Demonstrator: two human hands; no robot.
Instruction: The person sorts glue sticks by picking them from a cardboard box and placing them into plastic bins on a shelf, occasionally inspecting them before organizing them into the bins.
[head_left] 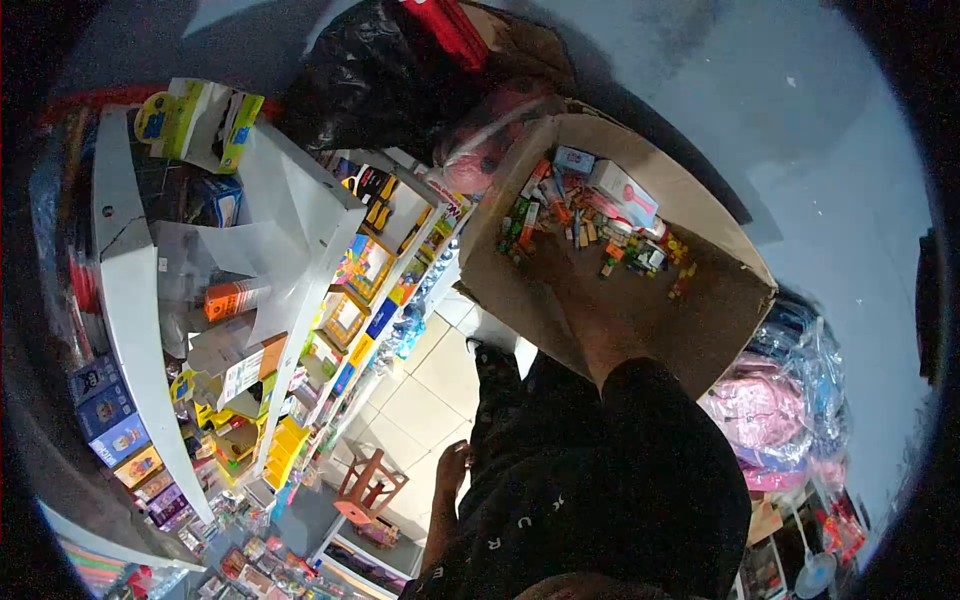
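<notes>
A large open cardboard box (700, 300) is at upper right, with small colourful packets and little boxes (610, 235) heaped along one side. My right arm, in a black sleeve, reaches into it. In the shadow near the heap, my right hand (562, 272) blends with the brown cardboard; its fingers cannot be made out. Among the heap lie a white box (624, 192) and a small blue box (574, 159). My left hand (455, 465) hangs beside my black clothing over the tiled floor, its fingers curled and nothing visible in them.
White shelves (180, 370) crowded with packaged goods run along the left. A brown wooden stool (372, 488) stands on the tiles (420, 400). Behind the box is a black plastic bag (360, 90). Pink backpacks in clear plastic (765, 410) are at the right.
</notes>
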